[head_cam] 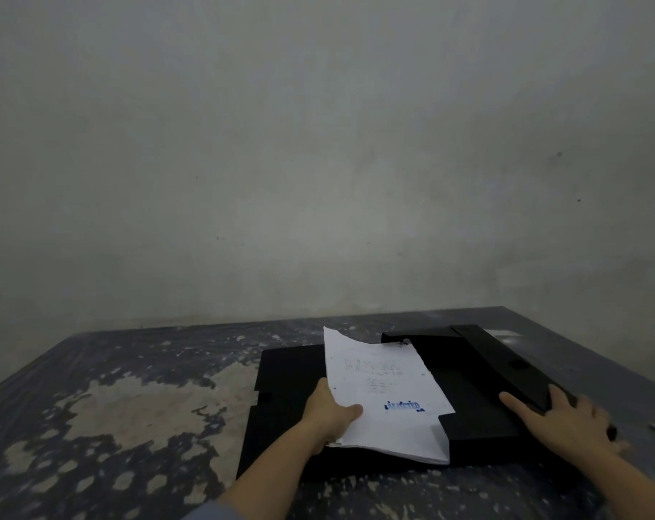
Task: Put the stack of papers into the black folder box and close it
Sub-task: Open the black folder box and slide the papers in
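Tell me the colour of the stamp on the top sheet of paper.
Blue, on the white top sheet of the paper stack; the stamp shows in the head view.

Fingers of the right hand (569, 418) smeared by motion blur, so no telling how firmly pressed on the folder box (479, 373). Right forearm cut off by the picture's right edge, left forearm by the bottom edge. Fingers of the left hand (331, 410) hidden under the papers (382, 384), only the thumb showing on top. Printed lines on the top sheet too faint to read; blue stamp (404, 406) too blurred to make out. Middle of the box covered by the papers. Near edge of the table (112, 388) out of frame.
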